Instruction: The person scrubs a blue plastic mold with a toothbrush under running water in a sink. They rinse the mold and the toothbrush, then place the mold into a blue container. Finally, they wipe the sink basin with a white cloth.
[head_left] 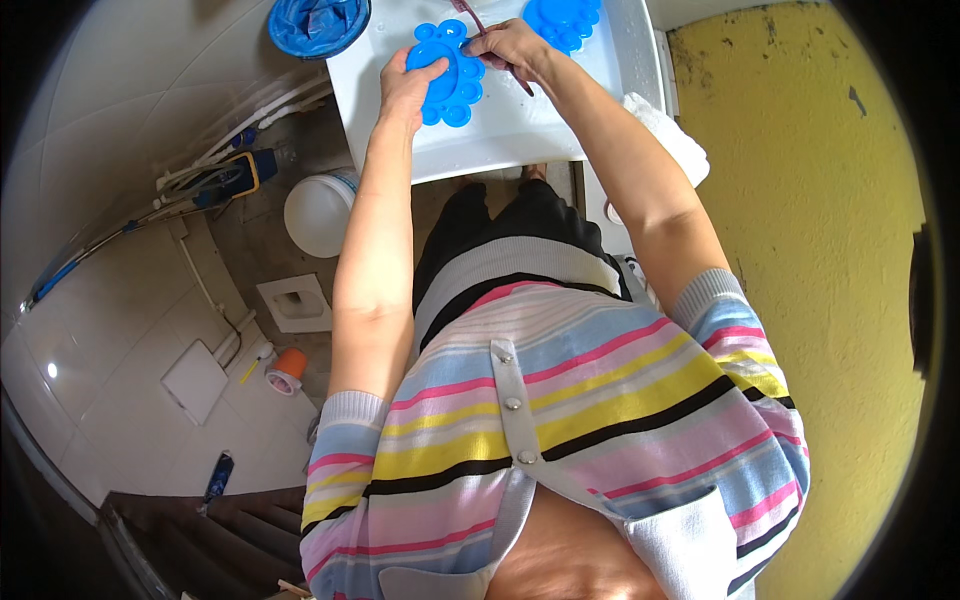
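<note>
Over the white sink (385, 150), my left hand (403, 88) is closed on a blue, scalloped tray (443, 60) with round hollows along its edge. The thumb lies across its middle. My right hand (508, 42) is closed round a thin dark-red brush (523, 82), slim like a toothbrush, whose upper end reaches the top edge of the view. Those fingertips also meet the tray's right edge. A second blue scalloped tray (563, 18) lies in the sink beyond my right hand, partly cut off by the view's edge.
At the sink's left stands a blue-lined bin (318, 25). Below it, a white bucket (318, 215) is on the floor near a squat toilet (296, 303). White cloth (668, 140) hangs over the sink's right side, beside a yellow wall (800, 250). A mop (235, 185) leans at the left.
</note>
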